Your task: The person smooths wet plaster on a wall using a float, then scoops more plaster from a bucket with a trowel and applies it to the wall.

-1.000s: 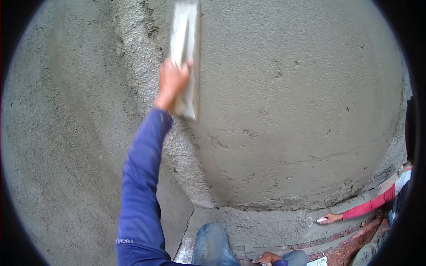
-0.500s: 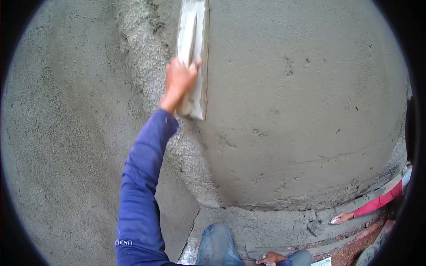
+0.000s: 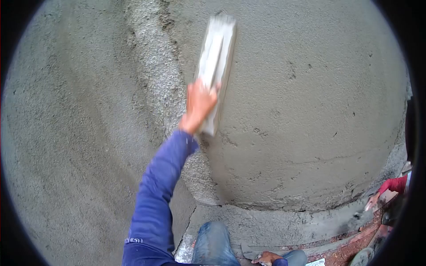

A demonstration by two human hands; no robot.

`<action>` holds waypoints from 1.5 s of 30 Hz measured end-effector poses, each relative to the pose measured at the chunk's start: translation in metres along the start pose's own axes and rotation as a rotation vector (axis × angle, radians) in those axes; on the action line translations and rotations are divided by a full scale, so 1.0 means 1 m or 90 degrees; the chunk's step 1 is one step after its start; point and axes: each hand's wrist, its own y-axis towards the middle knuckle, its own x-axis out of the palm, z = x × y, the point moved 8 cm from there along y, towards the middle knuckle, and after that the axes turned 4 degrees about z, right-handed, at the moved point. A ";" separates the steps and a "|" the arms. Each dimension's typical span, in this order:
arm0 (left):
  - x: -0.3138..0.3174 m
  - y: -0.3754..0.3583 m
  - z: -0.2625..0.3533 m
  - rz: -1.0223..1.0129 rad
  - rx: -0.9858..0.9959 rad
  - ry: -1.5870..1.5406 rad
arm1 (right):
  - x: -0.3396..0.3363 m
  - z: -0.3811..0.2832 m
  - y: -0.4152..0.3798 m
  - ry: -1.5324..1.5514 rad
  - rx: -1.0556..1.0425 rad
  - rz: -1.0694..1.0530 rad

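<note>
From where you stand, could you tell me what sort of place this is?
Probably a building site during plastering: a wall coated in wet grey plaster, a float pressed to it by the left hand, and exposed red brick below.

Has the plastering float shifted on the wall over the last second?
Yes. The float in the left hand has moved right and tilted, off the rough vertical band onto the smoother plaster.

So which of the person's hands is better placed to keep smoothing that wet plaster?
The left hand. Its grip is already closed on the float, which lies against the plastered wall. The right hand sits low by the knee, far from the tool.
</note>
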 end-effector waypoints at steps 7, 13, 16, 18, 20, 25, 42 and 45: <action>-0.063 0.104 -0.001 0.107 -0.069 -0.041 | 0.004 0.004 -0.001 0.135 0.004 0.008; -0.108 0.227 0.040 0.152 -0.024 -0.048 | 0.015 0.010 0.000 0.067 0.086 -0.076; -0.087 0.148 0.039 0.102 -0.028 -0.056 | 0.002 -0.006 -0.015 -0.134 -0.033 -0.067; -0.049 0.078 -0.001 0.094 -0.035 0.051 | -0.004 -0.032 -0.042 -0.159 -0.012 -0.049; -0.020 -0.020 -0.018 0.094 -0.111 0.081 | -0.010 -0.037 -0.045 -0.181 -0.004 -0.021; 0.004 -0.083 -0.047 0.144 -0.092 0.010 | -0.001 -0.016 -0.022 -0.073 -0.021 -0.028; 0.000 -0.051 -0.025 0.153 -0.003 -0.075 | -0.120 -0.067 -0.236 0.135 -0.137 0.529; 0.058 -0.202 -0.057 -0.003 -0.084 -0.146 | -0.146 -0.012 -0.292 0.215 -0.199 0.775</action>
